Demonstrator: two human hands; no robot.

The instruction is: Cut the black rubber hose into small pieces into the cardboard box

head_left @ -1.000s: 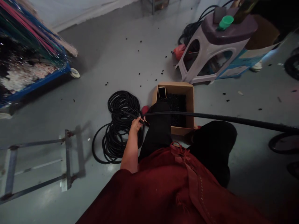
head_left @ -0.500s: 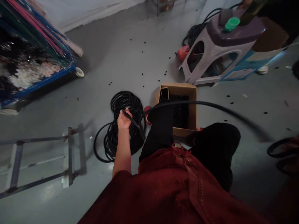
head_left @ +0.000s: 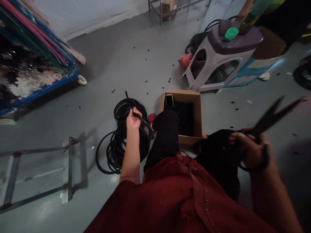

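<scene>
My left hand (head_left: 134,119) is closed around a length of black hose (head_left: 147,127), which bends down on the right of the hand. Beneath it a coiled heap of the same black hose (head_left: 114,157) lies on the floor, one end poking up at its far side. At the right, my right hand (head_left: 252,150) grips large dark scissors (head_left: 263,124), slightly blurred. Their blades are spread and point away from me, with nothing between them. Between my legs stands an open cardboard box (head_left: 198,113) of small black pieces, a phone (head_left: 169,100) in its far left corner.
A grey plastic stool (head_left: 213,69) with a green-capped bottle stands beyond the box, beside a blue carton (head_left: 245,72). Another person's arm shows there. A loaded blue cart (head_left: 41,86) is at left, a metal frame (head_left: 70,168) nearer. Small black bits dot the floor.
My right hand has come into view at the right, holding the scissors. The hose stretch that arched over the box to the right is gone from there. My left hand has shifted slightly right.
</scene>
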